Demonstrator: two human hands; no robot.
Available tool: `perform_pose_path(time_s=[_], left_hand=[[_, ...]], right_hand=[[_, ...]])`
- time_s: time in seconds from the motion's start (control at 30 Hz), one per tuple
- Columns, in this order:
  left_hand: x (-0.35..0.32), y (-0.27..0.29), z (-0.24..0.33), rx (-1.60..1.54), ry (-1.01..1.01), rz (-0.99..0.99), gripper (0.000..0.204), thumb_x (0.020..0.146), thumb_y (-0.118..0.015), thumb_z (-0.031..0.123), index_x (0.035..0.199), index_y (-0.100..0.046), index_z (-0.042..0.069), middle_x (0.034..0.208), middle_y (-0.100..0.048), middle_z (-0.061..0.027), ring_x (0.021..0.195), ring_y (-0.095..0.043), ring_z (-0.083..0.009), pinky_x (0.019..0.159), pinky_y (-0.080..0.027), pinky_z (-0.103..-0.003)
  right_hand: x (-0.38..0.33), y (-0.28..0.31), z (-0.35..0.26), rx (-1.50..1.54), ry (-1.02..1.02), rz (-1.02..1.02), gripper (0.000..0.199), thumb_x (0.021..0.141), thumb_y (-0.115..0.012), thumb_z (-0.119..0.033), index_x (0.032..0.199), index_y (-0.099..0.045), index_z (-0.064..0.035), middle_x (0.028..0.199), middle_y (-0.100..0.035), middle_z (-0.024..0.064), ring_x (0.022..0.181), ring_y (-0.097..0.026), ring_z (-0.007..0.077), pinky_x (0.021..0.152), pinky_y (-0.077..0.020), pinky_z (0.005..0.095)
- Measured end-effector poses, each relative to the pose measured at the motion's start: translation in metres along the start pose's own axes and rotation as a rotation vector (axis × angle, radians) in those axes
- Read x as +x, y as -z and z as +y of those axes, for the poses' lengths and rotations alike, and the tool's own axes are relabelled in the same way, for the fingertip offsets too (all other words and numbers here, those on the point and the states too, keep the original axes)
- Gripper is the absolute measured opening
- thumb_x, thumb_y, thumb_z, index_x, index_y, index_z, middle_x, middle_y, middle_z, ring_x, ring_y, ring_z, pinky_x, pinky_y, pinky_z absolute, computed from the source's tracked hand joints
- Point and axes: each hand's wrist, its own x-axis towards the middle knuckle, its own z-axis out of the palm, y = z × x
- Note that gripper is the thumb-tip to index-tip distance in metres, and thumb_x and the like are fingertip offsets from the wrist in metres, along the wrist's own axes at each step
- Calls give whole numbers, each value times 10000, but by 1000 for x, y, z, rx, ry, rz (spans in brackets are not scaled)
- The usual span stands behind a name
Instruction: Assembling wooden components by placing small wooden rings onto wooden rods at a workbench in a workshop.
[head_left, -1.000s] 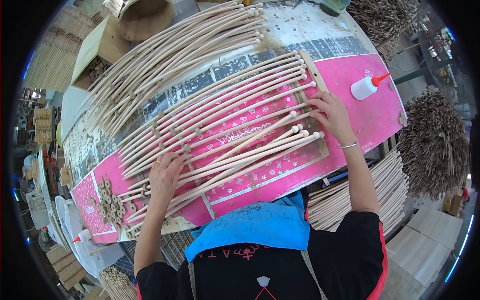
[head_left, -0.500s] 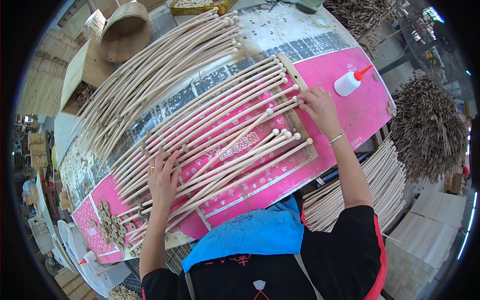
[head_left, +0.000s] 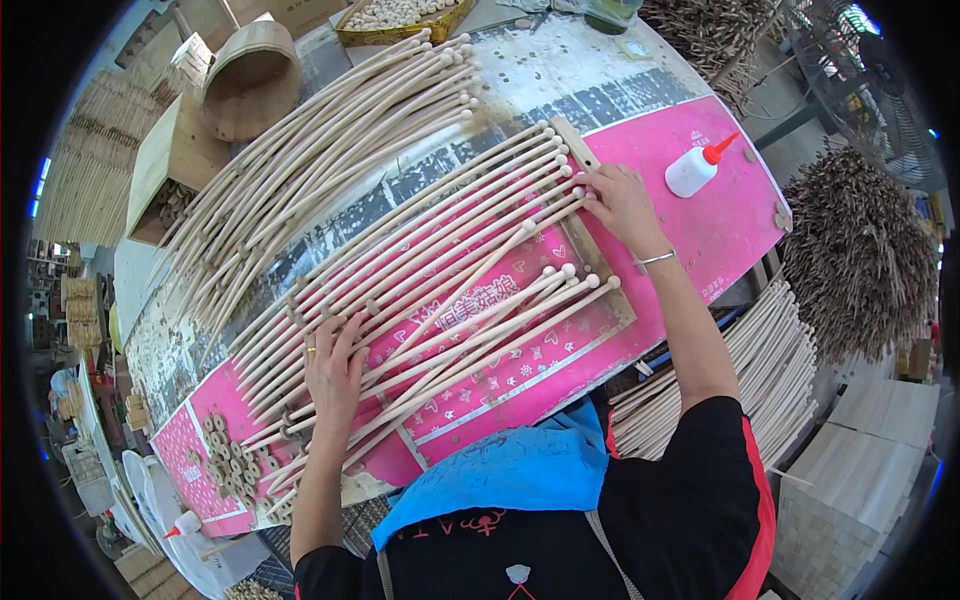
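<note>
Slim pale wooden sticks (head_left: 440, 258), each with a round ball at one end, lie slanted in a row across a pink printed sheet (head_left: 715, 245). My right hand (head_left: 622, 208) is closed at the ball ends, its thumb and fingertips pinching the end of one stick beside a wooden strip (head_left: 575, 143). Lower down, my left hand (head_left: 335, 372) curls its fingers over the sticks, seemingly around one; its fingertips are partly hidden. Several more ball-ended sticks (head_left: 500, 318) lie loosely crossed nearer me. Small wooden rings (head_left: 370, 306) sit on some sticks.
A white glue bottle (head_left: 692, 172) with a red tip stands to the right. Loose wooden rings (head_left: 232, 460) lie at lower left. Beyond the row is a big pile of ball-ended sticks (head_left: 330, 150), near a wooden box (head_left: 170, 165) and a yellow tray of balls (head_left: 405, 15).
My right hand has shifted slightly left, pushing the ball ends closer in line with the row. My left hand stays on the sticks, nearly in the same place.
</note>
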Motion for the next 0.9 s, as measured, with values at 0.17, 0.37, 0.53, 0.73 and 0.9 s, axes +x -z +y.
perform_pose_path(time_s=[0.17,0.37,0.53,0.73,0.9], left_hand=[[4,1,7,-73,-9,-23,482,790,-734,19,1260,-689,114,1207,-584,-87,1106,-569,-312,907,-475,-445],[11,4,8,-27,-70,-65,459,784,-716,0,1231,-698,102,1121,-596,-85,1044,-564,-301,878,-478,-427],[15,3,10,-54,-95,-54,428,771,-722,6,1190,-711,92,1095,-613,-73,1012,-557,-295,876,-473,-418],[17,1,11,-99,-112,-24,404,761,-730,7,1156,-723,87,1081,-633,-77,1012,-553,-298,892,-467,-416],[17,-4,12,-132,-106,-3,413,751,-723,-9,1149,-724,101,1075,-623,-67,1016,-546,-294,878,-478,-413]], right_hand=[[2,3,2,45,-150,1,445,814,-764,-137,1246,-658,-126,930,-601,46,931,-577,257,844,-424,409],[1,-6,4,96,-110,10,421,801,-768,-143,1204,-655,-111,920,-624,34,957,-597,255,877,-441,449],[4,-5,3,108,-155,-16,342,802,-752,-110,1135,-680,-136,904,-631,26,930,-601,252,873,-437,452],[0,-11,8,171,-132,41,323,802,-744,-91,1118,-707,-147,862,-621,11,870,-592,229,822,-420,419],[-2,-8,9,215,-180,4,315,811,-739,-97,1121,-717,-144,847,-618,19,838,-593,221,781,-429,411]])
